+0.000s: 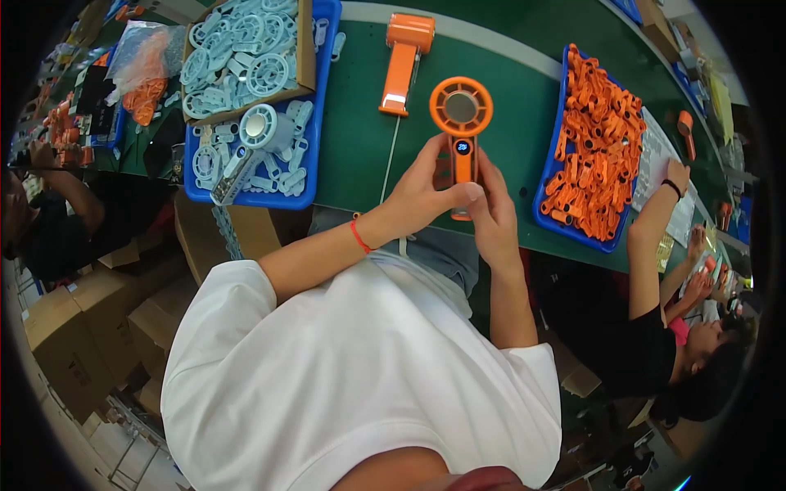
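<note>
Two orange handheld fans are counted: one at the centre, one at 12 o'clock. Two blue trays are seen, one at 10 o'clock, one at 2 o'clock.

A small round screen glows blue on the orange fan's handle, just below its ring. A clear plastic bag of orange parts lies at the bench's far left. Brown cardboard boxes stack on the floor to the left; an open brown carton sits in the blue tray.
</note>
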Tool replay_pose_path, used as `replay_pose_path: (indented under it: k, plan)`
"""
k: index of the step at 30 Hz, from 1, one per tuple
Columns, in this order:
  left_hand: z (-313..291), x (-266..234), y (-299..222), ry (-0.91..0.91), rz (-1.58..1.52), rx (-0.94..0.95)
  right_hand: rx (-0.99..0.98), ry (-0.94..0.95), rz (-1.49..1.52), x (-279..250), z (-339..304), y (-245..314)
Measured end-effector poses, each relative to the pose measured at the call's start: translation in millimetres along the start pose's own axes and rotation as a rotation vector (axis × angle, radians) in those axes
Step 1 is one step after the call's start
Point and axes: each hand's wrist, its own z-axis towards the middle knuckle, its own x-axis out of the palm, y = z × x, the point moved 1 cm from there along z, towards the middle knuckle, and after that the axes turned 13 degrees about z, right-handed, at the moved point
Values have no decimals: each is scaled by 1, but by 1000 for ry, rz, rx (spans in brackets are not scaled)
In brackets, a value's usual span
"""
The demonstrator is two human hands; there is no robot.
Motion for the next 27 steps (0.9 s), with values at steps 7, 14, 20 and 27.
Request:
replay_pose_path:
  k: [7,14,20,27]
  plan:
    - [153,-9,-87,-117,808,66,3,-279,-1442,-127,22,55]
    - [358,-37,-59,-307,1450,-93,36,-364,-1364,-112,30,25]
    - [416,-82,-81,-974,1392,83,-24,-476,-989,-132,24,28]
    - [505,-267,-36,-737,1016,-64,-300,-414,-822,-134,42,46]
